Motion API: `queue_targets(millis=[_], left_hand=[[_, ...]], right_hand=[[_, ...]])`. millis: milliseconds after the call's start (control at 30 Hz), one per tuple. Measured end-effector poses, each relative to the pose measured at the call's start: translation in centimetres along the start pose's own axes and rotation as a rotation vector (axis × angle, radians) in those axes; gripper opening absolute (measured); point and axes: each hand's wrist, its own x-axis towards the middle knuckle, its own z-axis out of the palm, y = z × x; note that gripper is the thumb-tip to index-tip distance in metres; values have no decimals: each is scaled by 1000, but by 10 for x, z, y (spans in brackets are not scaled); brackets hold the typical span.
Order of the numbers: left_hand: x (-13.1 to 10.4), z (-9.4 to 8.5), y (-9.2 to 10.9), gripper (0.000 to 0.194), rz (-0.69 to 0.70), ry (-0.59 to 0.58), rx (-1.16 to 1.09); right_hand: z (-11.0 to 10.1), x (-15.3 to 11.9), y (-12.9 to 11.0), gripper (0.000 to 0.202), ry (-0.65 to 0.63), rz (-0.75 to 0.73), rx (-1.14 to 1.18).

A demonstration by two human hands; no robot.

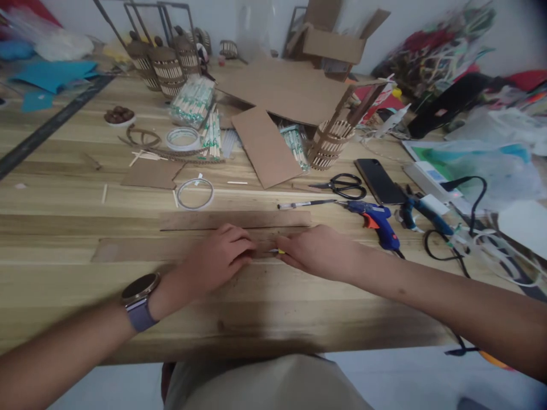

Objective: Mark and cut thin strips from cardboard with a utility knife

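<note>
My left hand (217,254), with a watch on its wrist, rests on a long cardboard strip (137,249) lying on the wooden table, its fingers curled and close together. My right hand (314,250) is closed on a small yellow cutter (280,251) whose tip points left toward my left fingers, over the right part of the strip. Most of the cutter is hidden in the hand. Just beyond both hands lies a second cardboard strip (231,219).
Beyond the strips are a pen (299,204), black scissors (346,186), a blue glue gun (376,221), a phone (379,180) and a tape roll (195,194). Farther back stand a stick basket (329,145), cardboard sheets (267,147) and packed sticks (193,101).
</note>
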Motion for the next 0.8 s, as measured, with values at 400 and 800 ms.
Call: queue_targets(millis=[400, 800], left_hand=[[23, 8, -23, 47, -76, 73, 290], [20, 14, -17, 60, -32, 3, 278]], right_hand=[[-14, 10, -4, 26, -47, -40, -52], [-18, 16, -25, 34, -128, -20, -194]])
